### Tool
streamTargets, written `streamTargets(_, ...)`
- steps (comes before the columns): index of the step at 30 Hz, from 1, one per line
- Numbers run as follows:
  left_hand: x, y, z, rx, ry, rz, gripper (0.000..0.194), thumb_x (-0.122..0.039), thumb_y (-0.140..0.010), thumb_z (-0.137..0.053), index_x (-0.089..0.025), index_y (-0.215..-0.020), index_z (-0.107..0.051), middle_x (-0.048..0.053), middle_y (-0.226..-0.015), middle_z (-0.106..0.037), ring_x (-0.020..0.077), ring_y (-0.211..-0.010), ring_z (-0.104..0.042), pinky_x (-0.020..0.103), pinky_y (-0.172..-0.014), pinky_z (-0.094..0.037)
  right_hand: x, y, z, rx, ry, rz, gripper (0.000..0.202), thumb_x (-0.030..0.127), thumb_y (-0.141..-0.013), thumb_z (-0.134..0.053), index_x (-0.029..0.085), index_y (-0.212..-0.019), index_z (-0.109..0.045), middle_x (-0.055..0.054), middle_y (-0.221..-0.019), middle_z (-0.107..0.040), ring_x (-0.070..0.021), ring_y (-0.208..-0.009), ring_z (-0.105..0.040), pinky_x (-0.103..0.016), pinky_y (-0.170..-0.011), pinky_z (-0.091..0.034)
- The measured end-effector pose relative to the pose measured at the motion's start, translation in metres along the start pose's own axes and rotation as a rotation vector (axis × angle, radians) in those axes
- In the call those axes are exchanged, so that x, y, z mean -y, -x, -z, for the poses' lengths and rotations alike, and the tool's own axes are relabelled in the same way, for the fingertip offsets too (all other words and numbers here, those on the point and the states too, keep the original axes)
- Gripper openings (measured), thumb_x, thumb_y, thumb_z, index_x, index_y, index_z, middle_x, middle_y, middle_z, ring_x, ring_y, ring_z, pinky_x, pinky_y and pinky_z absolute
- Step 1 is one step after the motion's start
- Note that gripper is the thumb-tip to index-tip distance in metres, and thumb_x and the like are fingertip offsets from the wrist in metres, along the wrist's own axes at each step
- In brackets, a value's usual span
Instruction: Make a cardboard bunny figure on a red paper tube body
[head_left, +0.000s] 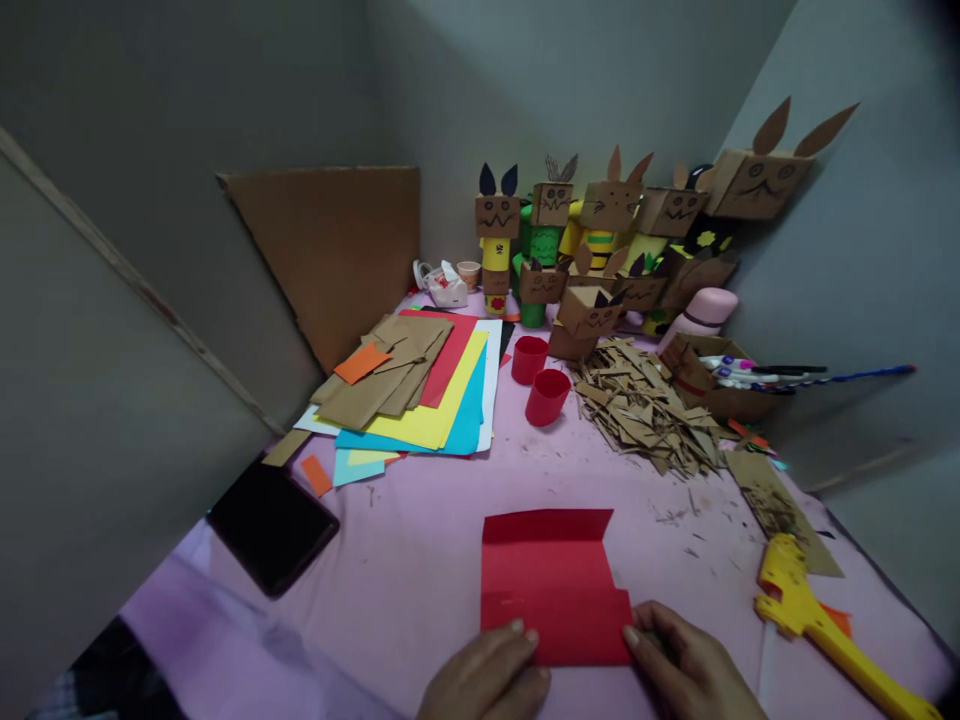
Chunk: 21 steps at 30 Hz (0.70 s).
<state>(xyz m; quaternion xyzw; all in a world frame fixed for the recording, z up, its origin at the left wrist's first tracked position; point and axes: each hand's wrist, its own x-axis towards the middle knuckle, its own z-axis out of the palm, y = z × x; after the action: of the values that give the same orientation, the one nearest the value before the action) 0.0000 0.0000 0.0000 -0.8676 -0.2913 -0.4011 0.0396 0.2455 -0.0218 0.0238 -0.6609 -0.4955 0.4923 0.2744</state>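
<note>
Presumably for steadiness, my left hand (486,680) laid fingers over the red paper (551,595), thumb hidden, grip unclear, while my right hand (688,662) pinched its edge.

The red sheet (547,590) is matt paper, the yellow tool (823,628) probably smooth plastic.

One head-worn camera looks forward and down, close over the tablecloth (409,560).

Red paper (555,590) creased along its far edge

The matte red sheet lies at the near middle of the pink cloth (412,560), broad side facing up. A darker strip along its far edge angles up from a crease; its right edge steps outward at the nearer part.
</note>
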Motion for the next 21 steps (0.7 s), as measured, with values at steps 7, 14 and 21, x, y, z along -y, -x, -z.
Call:
streamTargets(7, 0.010, 0.004, 0.021, 0.143, 0.667, 1.007, 0.035, -0.032, -0.082, -0.052, -0.020, -0.115, -0.048, 0.006, -0.095, -0.065, 0.0077, -0.049, -0.055, 0.018, -0.045, -0.048, -0.008, -0.003, -0.012, -0.070, -0.185, -0.049, 0.040, 0.059, -0.071, -0.053, 0.020, -0.065, -0.049, 0.006, -0.054, -0.041, -0.0093, -0.047, -0.035, -0.021, -0.043, -0.028)
streamTargets(14, 0.018, -0.012, 0.014, 0.297, 1.028, 1.522, 0.045, -0.050, -0.071, -0.059, -0.013, -0.095, -0.055, -0.001, -0.053, -0.061, 0.0053, -0.034, -0.042, 0.015, -0.033, -0.031, -0.005, -0.006, -0.025, 0.018, -0.390, -0.126, 0.043, 0.060, -0.069, -0.057, 0.021, -0.062, -0.039, 0.012, -0.043, -0.033, -0.0030, -0.035, -0.019, -0.020, -0.036, -0.011)
streamTargets(21, 0.019, -0.022, 0.016, 0.325, 1.205, 1.627, 0.039, -0.054, -0.068, -0.063, -0.017, -0.070, -0.050, -0.001, -0.048, -0.062, 0.0067, -0.041, -0.053, 0.013, -0.037, -0.029, -0.002, -0.007, -0.025, 0.008, -0.373, -0.136, 0.040, 0.056, -0.069, -0.058, 0.022, -0.061, -0.039, 0.012, -0.042, -0.035, -0.0019, -0.032, -0.022, -0.019, -0.034, -0.012)
